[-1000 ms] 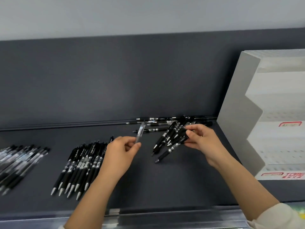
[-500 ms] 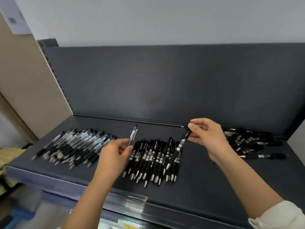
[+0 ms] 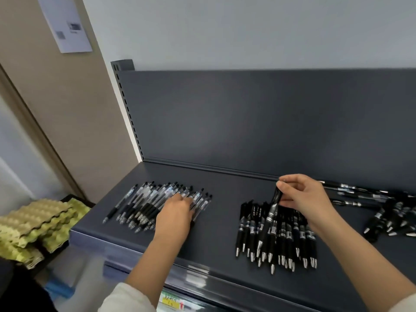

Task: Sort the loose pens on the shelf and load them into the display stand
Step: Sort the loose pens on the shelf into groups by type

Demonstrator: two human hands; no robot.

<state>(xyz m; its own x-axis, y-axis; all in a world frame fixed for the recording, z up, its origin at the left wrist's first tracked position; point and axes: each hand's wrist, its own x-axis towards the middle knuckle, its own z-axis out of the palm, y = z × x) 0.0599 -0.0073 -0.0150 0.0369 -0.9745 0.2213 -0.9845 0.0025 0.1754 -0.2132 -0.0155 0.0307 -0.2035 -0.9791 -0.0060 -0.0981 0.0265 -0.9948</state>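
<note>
Left hand (image 3: 174,216) lies on the right end of the clear pens (image 3: 144,206), laid side by side at 9 o'clock on the shelf (image 3: 225,199). My fingers reach over the barrels; cannot tell whether they pinch one. Right hand (image 3: 308,199) pinches a black pen (image 3: 270,219) by its top end, tip slanting to 7 o'clock above the row of black pens (image 3: 290,237). Unsorted heap (image 3: 387,212) at 3 o'clock. Egg trays (image 3: 33,221) stacked beyond the shelf's left end.

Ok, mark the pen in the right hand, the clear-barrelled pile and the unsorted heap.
held pen (image 3: 270,215): head view, its mid-barrel.
clear-barrelled pile (image 3: 146,200): head view, a middle pen's barrel.
unsorted heap (image 3: 382,213): head view, a central pen.
</note>
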